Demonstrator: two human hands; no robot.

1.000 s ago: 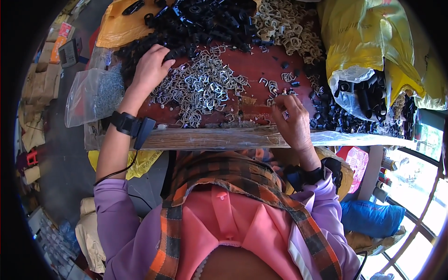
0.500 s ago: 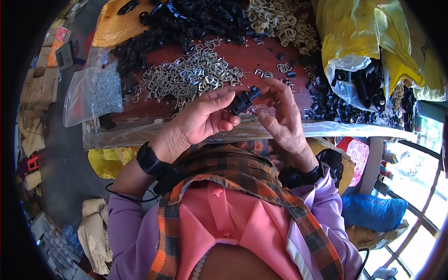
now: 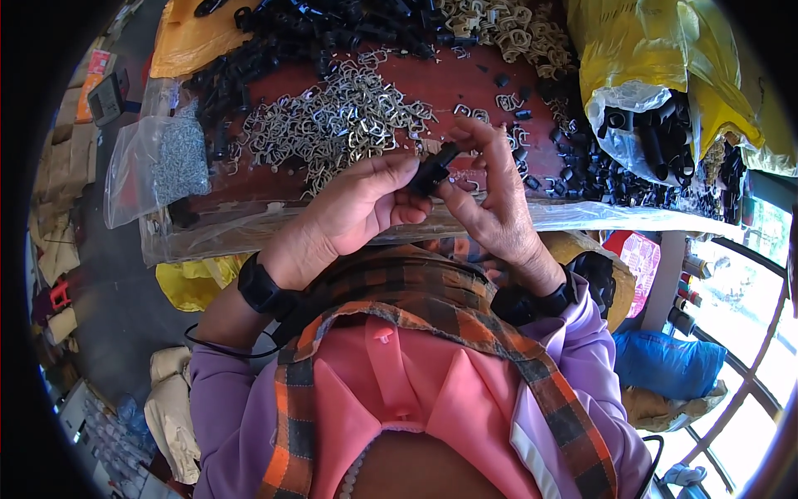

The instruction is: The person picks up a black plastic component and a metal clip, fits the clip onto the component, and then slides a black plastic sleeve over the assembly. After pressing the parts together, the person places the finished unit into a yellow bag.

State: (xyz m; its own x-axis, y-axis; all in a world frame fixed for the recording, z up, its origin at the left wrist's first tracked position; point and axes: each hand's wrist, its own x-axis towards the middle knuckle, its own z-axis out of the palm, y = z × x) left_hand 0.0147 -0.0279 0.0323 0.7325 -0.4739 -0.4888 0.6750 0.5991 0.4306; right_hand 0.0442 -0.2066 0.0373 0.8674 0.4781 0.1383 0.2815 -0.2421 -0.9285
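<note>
Black stepped fitting (image 3: 429, 177): probably light, stiff, a bit slick; hold by the thick body.
Sits between both hands, tilted, over the near side of the red table (image 3: 470, 79), just this side of the metal clip pile (image 3: 332, 125). Left hand (image 3: 353, 204) pinches the thick lower-left end, thumb against curled fingers; right hand (image 3: 499, 204) has thumb and fingers around the narrower upper-right end, can't tell if they're gripping or only close. Looks like hard plastic, so should take a firm pinch without denting; smooth round sides could roll in loose fingertips.
</note>
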